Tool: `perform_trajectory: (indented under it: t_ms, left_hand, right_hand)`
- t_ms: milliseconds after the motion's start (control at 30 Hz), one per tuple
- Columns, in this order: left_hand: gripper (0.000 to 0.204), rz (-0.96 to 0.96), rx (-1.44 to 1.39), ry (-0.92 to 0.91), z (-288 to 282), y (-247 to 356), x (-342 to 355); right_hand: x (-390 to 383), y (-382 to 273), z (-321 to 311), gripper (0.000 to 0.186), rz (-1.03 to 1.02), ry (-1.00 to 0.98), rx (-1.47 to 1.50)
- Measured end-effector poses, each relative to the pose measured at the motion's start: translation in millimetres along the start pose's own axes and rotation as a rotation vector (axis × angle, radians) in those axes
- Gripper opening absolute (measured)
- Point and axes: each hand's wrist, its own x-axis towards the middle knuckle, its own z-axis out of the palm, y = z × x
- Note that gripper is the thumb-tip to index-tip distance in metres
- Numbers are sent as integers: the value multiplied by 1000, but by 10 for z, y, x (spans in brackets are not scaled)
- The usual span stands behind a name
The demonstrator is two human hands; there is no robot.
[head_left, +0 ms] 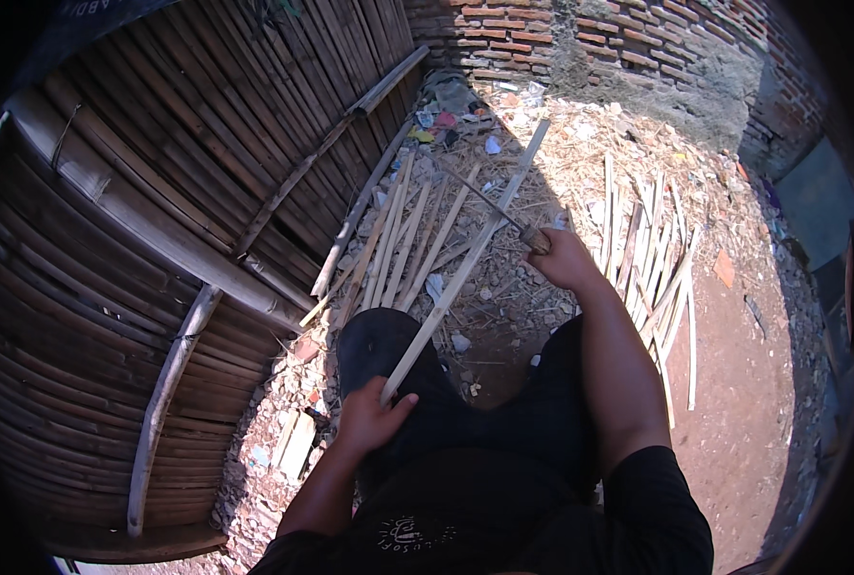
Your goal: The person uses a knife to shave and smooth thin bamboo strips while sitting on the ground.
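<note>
A long pale bamboo strip [449, 292] slants from my lap away to the upper right. Its near end rests in my left hand [373, 418], whose fingers close around it by my left thigh. My right hand [567, 262] grips the wooden handle of a knife [536, 240]. The knife's long, thin dark blade crosses the strip at about its middle and points to the far left. Whether the edge bites into the bamboo, I cannot tell.
Several split strips [393, 235] lie beyond my left knee. Another heap of strips [652, 249] spreads on the right. A bamboo-slat wall [206, 125] stands close on the left, a brick wall [637, 43] at the back. Shavings and rubble [561, 144] litter the ground.
</note>
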Motion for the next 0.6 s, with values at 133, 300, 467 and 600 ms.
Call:
perform_trajectory:
  t_ms: [133,300,467,600]
  left_hand:
    - [45,-5,14,-11,2,7,7]
    - [46,-23,-24,-6,6,-60,3]
    - [47,30,-53,50,52,-84,2]
    - [46,-34,46,-27,-41,30,-5]
  right_hand:
    - [-82,-35,108,37,-199,-72,2]
    - [-257,-405,425,33,-518,-305,-242]
    - [-358,-532,484,33,-630,-345,-241]
    - [-139,-315,198,30,-338,-250,-186]
